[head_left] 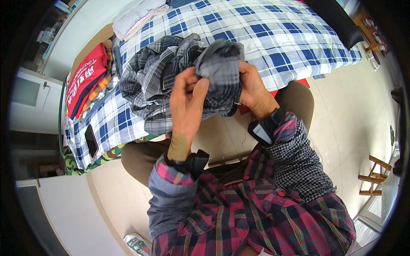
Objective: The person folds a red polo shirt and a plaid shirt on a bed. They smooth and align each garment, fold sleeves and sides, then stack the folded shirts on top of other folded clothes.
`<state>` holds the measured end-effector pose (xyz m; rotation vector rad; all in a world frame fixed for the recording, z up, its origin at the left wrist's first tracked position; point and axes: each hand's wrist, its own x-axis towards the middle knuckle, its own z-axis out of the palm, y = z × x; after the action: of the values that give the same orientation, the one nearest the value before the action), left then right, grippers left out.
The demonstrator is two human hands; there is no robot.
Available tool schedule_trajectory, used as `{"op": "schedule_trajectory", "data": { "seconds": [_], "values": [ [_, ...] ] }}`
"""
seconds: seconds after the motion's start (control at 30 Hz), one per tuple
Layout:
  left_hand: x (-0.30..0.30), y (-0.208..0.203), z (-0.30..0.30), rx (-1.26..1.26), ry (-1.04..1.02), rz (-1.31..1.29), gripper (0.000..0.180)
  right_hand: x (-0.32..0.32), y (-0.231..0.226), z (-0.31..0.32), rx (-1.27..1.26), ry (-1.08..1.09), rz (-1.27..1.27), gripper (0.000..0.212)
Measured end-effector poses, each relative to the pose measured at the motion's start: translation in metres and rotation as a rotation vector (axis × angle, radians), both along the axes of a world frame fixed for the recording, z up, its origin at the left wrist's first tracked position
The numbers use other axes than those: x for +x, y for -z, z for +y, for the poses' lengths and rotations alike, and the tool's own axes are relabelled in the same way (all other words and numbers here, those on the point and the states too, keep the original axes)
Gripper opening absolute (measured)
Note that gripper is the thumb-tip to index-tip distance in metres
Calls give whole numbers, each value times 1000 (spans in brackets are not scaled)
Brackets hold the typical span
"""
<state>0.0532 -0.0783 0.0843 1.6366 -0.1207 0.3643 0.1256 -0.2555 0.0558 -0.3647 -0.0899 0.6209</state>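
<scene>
A crumpled grey-and-black plaid garment (162,72) lies heaped at the near edge of the bed. I hold a bunched part of it raised between my two hands. My left hand (186,96) pinches its left side, with thumb and fingers closed on the fabric. At the right side of this part, my right hand (255,88) grips the cloth, its fingertips partly hidden behind the folds. Which part of the garment this is, I cannot tell.
A blue-and-white checked sheet (282,47) covers the bed. At the left are a stack of folded clothes with a red garment (87,77) on it, and a dark phone (91,141). Pale folded cloth (139,19) lies farther back. A wooden stand (375,176) is at the right.
</scene>
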Motion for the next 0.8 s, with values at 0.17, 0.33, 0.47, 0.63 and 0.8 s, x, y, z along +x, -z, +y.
{"op": "schedule_trajectory", "data": {
  "seconds": [0.17,0.33,0.47,0.63,0.8],
  "values": [
    [20,13,24,-688,99,382,5,1,-16,-1,-171,91,-54,37],
    [18,29,33,-1097,292,405,12,20,8,-4,-198,83,-5,35],
    [18,25,38,-1120,284,310,7,29,18,-12,-643,224,-50,41],
    [10,18,44,-963,113,252,3,26,-19,-55,-1197,894,-268,42],
    [9,23,20,-988,314,302,6,-6,-43,-26,-1229,894,-995,23]
  ]
}}
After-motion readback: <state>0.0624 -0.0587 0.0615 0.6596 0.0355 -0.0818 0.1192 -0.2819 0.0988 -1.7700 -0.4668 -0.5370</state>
